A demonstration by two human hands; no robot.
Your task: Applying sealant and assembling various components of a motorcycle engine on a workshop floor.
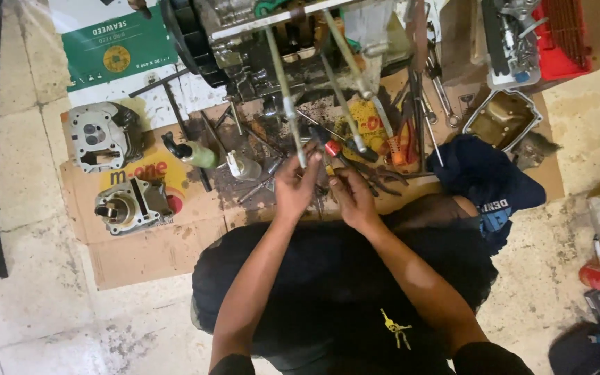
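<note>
Red-handled tool — between both hands

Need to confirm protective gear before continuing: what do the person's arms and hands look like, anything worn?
Both hands, left hand and right hand, are bare: no gloves, rings or watch visible. Forearms are uncovered; short black sleeves show only at the frame's bottom edge.

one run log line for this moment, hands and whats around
left hand: on engine stud | right hand: holds red-handled tool | nearby: cylinder, blue cloth | surface: cardboard
</note>
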